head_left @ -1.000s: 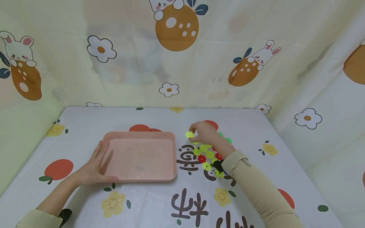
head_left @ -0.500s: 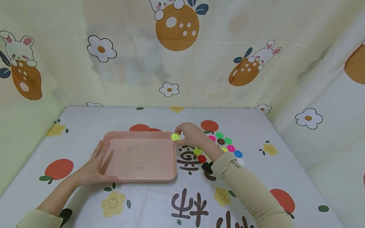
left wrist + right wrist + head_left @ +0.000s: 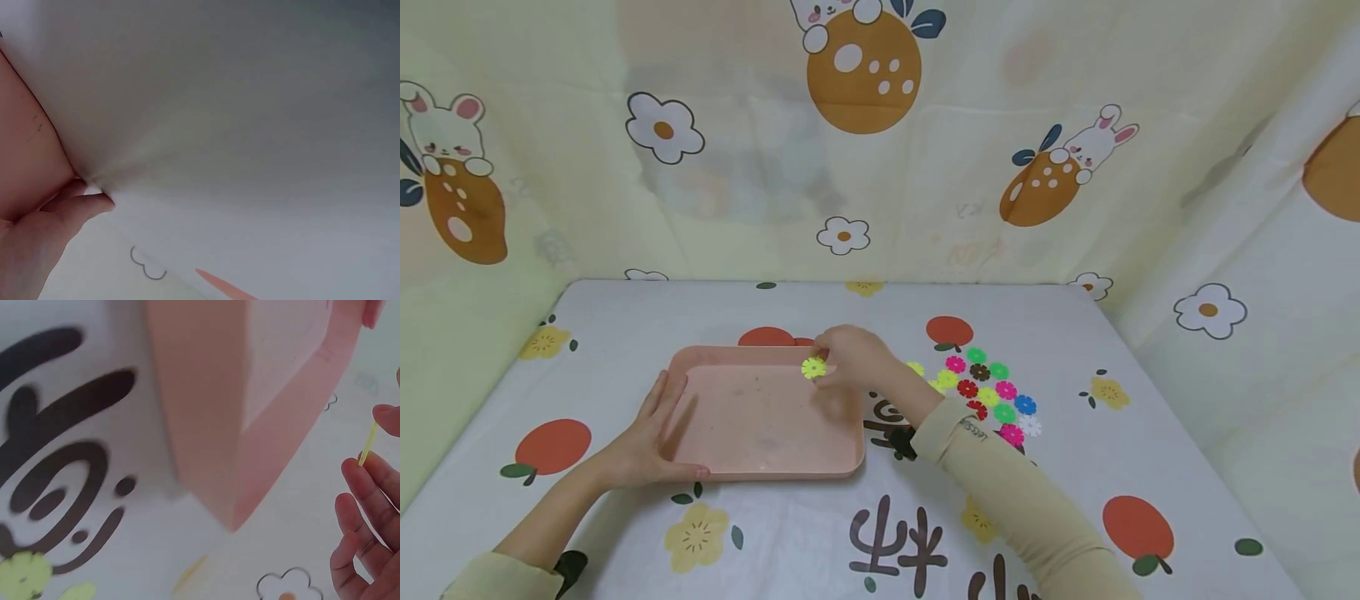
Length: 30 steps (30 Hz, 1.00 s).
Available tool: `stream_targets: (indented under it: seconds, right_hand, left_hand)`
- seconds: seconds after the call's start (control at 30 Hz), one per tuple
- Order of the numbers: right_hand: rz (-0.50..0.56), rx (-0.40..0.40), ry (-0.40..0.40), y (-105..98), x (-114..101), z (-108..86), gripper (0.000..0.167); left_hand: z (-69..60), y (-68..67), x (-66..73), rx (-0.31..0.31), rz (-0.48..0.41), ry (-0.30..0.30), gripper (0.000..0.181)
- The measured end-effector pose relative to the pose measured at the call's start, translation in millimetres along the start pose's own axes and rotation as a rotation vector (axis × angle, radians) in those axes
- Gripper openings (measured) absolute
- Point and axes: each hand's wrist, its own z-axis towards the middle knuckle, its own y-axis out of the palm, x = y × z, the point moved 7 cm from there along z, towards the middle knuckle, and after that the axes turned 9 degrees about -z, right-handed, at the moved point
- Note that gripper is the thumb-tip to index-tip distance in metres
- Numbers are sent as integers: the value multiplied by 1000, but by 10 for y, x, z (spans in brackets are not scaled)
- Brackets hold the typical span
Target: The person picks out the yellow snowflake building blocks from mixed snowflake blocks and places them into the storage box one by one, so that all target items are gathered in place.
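A pink rectangular tray [image 3: 760, 425] lies on the table with nothing in it. My left hand [image 3: 642, 442] rests at its near left corner, fingers straight along the left side and thumb on the front rim. Above the tray's far right part, my right hand [image 3: 859, 362] pinches a yellow-green plastic snowflake disc [image 3: 812, 367]. In the right wrist view the disc [image 3: 368, 445] appears edge-on between thumb and fingertips, apart from the tray wall [image 3: 200, 394]. Several loose discs lie right of the tray, among them a blue one [image 3: 1025, 405]; my right forearm hides part of the group.
A printed white cloth [image 3: 790, 533] covers the table, with fruit, flowers and dark lettering. A patterned curtain [image 3: 737, 192] hangs behind and at both sides. In the left wrist view, the tray's outer side [image 3: 25, 131] stands next to the fingers.
My right hand has moved left from the loose discs, carrying the yellow-green snowflake disc over the tray's right rim. The left hand and tray have stayed still.
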Motion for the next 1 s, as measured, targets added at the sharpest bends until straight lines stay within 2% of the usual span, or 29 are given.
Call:
stream_targets:
  seconds: [0.27, 0.5, 0.77, 1.0]
  right_hand:
    - [-11, -61, -6, 67, -205, 165, 31]
    - [12, -53, -14, 106, -298, 275, 27]
    - [136, -88, 105, 202, -370, 249, 17]
    - [176, -95, 111, 294, -472, 300, 8]
  left_hand:
    - [-9, 1, 5, 0, 2, -1, 127]
    - [-9, 4, 2, 0, 1, 3, 126]
    - [-10, 7, 3, -1, -1, -2, 126]
    - [-9, 13, -10, -12, 6, -15, 126]
